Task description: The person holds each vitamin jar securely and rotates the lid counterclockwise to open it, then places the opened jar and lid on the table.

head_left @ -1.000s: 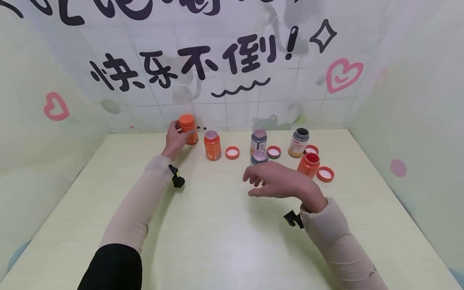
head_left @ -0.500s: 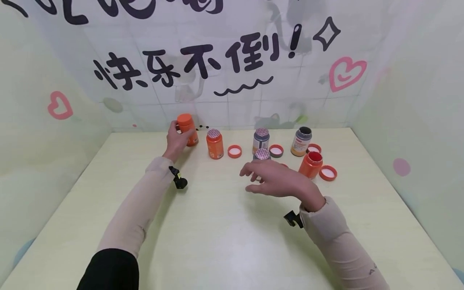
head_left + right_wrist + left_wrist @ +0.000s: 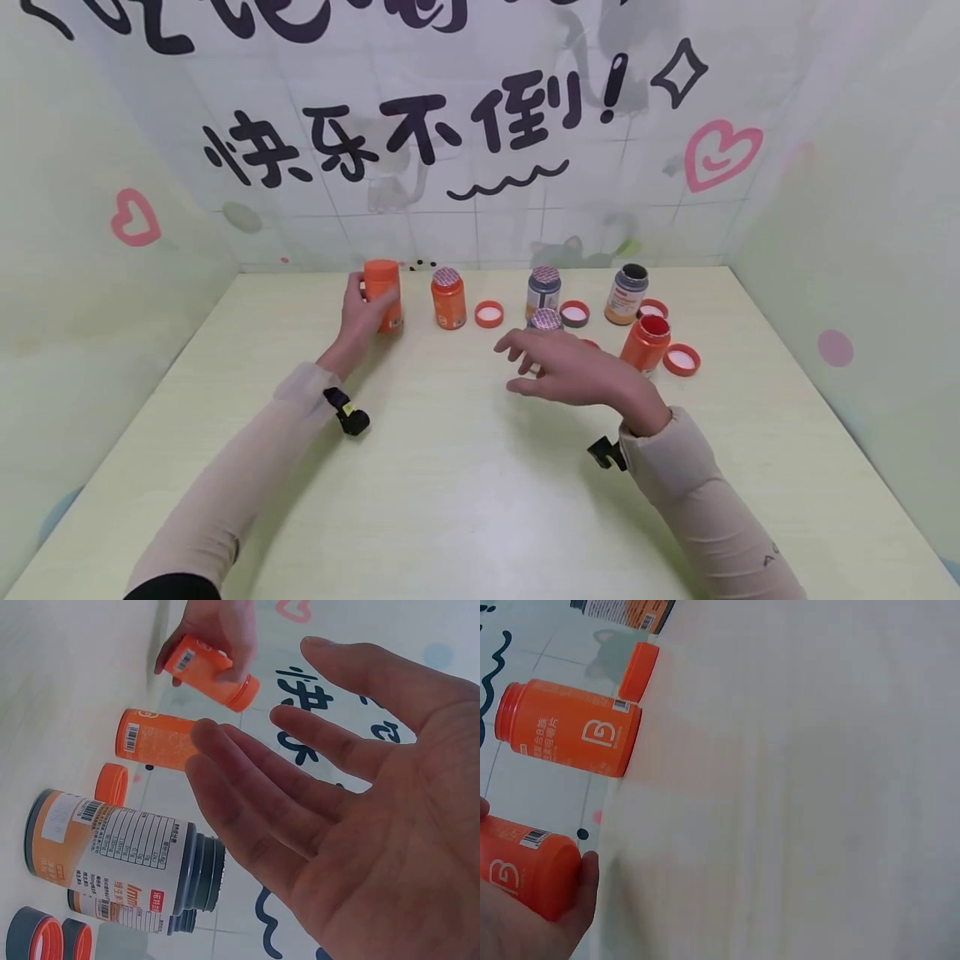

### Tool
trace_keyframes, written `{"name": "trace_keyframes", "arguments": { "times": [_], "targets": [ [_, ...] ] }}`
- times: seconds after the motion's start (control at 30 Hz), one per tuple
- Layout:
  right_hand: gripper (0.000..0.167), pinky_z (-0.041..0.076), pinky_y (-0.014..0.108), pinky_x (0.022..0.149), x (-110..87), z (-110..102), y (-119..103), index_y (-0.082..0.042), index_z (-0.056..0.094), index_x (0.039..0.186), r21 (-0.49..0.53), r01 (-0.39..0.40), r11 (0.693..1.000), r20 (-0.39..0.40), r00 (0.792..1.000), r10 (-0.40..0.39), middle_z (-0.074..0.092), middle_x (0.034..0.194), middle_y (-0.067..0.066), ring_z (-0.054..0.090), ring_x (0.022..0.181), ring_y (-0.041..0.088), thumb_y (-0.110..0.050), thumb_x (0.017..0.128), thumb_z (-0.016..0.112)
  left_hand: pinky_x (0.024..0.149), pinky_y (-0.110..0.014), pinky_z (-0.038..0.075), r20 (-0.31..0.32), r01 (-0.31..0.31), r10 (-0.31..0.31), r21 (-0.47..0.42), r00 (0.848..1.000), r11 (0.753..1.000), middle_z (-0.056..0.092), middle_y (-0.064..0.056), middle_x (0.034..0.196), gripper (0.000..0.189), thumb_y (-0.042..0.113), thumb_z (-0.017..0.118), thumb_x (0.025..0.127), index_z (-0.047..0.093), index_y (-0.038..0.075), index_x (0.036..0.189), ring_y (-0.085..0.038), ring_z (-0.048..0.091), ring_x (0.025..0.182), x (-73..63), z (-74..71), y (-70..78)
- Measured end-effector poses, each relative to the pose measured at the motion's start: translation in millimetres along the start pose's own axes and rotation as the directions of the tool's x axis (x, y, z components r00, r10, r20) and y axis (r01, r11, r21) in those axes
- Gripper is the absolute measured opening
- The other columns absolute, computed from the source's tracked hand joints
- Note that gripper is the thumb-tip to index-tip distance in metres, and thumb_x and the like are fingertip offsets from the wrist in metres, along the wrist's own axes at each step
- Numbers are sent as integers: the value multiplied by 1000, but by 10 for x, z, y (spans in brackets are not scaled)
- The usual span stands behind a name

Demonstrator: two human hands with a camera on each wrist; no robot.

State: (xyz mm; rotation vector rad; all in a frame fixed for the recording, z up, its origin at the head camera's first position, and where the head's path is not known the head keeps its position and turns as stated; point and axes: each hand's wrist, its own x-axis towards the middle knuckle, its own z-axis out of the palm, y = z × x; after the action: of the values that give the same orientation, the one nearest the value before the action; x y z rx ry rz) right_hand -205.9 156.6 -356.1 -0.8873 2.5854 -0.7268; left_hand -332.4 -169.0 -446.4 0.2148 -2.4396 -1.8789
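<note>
At the far left of the table, my left hand (image 3: 358,317) grips a capped orange pill bottle (image 3: 381,277), thumb across its near side. In the left wrist view that bottle (image 3: 526,862) lies along the palm, with a fingertip and the thumb around it. Just to its right stands another orange pill bottle (image 3: 449,307), its cap off and a patterned seal over its mouth. My right hand (image 3: 577,367) hovers palm down with loosely bent fingers and nothing in them. Behind it, a grey-necked sealed bottle (image 3: 545,318) is partly hidden; the right wrist view shows its printed label (image 3: 127,844).
Another grey-necked sealed bottle (image 3: 543,290) stands further back. On the right are an open grey-necked bottle (image 3: 626,297) and an open orange bottle (image 3: 645,343). Several loose caps lie among them, including an orange cap (image 3: 489,313) and a red cap (image 3: 682,359). A printed wall (image 3: 420,233) closes off the back.
My left hand has brought the capped orange bottle lower and nearer to me, and it now looks more upright. The right hand has hardly moved.
</note>
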Motion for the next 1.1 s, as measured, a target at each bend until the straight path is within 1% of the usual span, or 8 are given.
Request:
{"name": "trace_keyframes", "arguments": {
  "times": [0.1,0.2,0.33,0.47,0.57,0.73,0.9,1.1],
  "targets": [
    [47,61,36,92,-1,-3,17,-15,56,140,10,1,1000,-1,1000,-1,69,128,3,71,113,20,-28,98,71,121,-49,36,64,33,-31,-26,997,999,43,-12,151,63,20,57,97,31,12,154,-30,44,133,-122,15,-50],
    [47,61,37,92,-1,-4,31,-16,54,141,21,4,1000,-4,1000,-4,69,128,4,71,112,19,-28,99,70,124,-51,33,139,61,-58,-11,989,998,43,-15,154,66,16,57,97,31,10,157,-32,43,136,-230,44,-84],
    [50,61,38,92,8,10,37,-16,51,143,36,4,999,-10,1000,-4,69,130,4,71,111,18,-30,99,69,125,-54,32,231,41,-42,11,972,999,44,-16,154,66,15,59,97,32,10,157,-34,44,137,-377,104,-91],
    [56,60,37,90,29,37,39,-17,46,148,51,-24,998,-24,999,26,68,131,7,71,109,19,-35,99,68,122,-55,35,337,-14,12,2,941,1000,49,-17,149,63,14,61,97,33,10,154,-33,49,132,-543,207,-65],
    [62,60,37,88,50,60,37,-17,42,151,53,-60,997,-49,997,62,69,129,8,71,107,20,-39,99,68,119,-54,39,394,-52,48,-2,918,999,52,-17,142,63,11,64,95,35,10,151,-32,52,126,-660,310,-33],
    [63,60,37,86,69,95,5,-16,45,149,39,-100,994,-117,988,104,71,124,8,70,103,20,-45,98,68,115,-53,42,454,-106,80,33,888,994,55,-14,135,62,12,66,93,36,12,148,-31,53,122,-786,490,1],
    [65,59,33,78,108,143,-35,-16,45,148,25,-126,992,-172,977,129,72,114,6,68,93,18,-50,97,68,111,-52,45,495,-129,83,59,865,990,57,-13,130,59,11,67,93,40,13,145,-30,55,119,-876,640,37],
    [75,56,29,68,137,193,-34,-13,39,154,13,-186,982,-197,963,185,70,98,2,65,80,15,-57,97,64,102,-44,51,571,-165,97,68,815,984,61,-11,126,59,7,70,91,43,15,143,-27,58,111,-971,808,104]
  ]
}}
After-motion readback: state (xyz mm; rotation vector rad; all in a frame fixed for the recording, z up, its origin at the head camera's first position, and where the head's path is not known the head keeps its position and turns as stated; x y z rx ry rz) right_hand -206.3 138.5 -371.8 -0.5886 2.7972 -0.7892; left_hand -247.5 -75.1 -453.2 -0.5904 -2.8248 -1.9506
